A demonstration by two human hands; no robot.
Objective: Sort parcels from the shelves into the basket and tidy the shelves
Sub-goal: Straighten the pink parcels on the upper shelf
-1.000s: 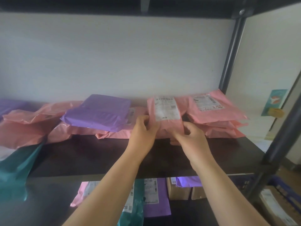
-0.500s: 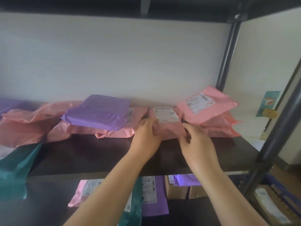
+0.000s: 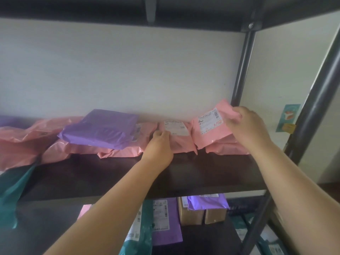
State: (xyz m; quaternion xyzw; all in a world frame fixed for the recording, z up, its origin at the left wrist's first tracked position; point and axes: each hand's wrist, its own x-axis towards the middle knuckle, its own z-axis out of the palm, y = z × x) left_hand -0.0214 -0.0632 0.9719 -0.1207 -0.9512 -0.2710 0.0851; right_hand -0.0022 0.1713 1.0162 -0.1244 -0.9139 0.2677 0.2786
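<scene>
A small pink parcel (image 3: 179,139) with a white label lies at the back of the dark shelf (image 3: 202,173). My left hand (image 3: 160,147) holds its left edge, fingers curled onto it. To its right a larger pink parcel (image 3: 207,133) leans tilted on a pink stack (image 3: 228,149). My right hand (image 3: 247,124) grips that tilted parcel at its upper right corner. A purple parcel (image 3: 103,128) rests on more pink parcels (image 3: 88,148) to the left.
Black shelf posts (image 3: 242,67) stand at the right, with a top shelf (image 3: 165,10) overhead. A teal bag (image 3: 12,188) hangs over the shelf's left front edge. The lower shelf holds purple, teal and pink parcels and cardboard boxes (image 3: 200,215).
The small pink parcel went from upright to lying flat at the back. My right hand let go of it and moved right and up to the tilted pink parcel.
</scene>
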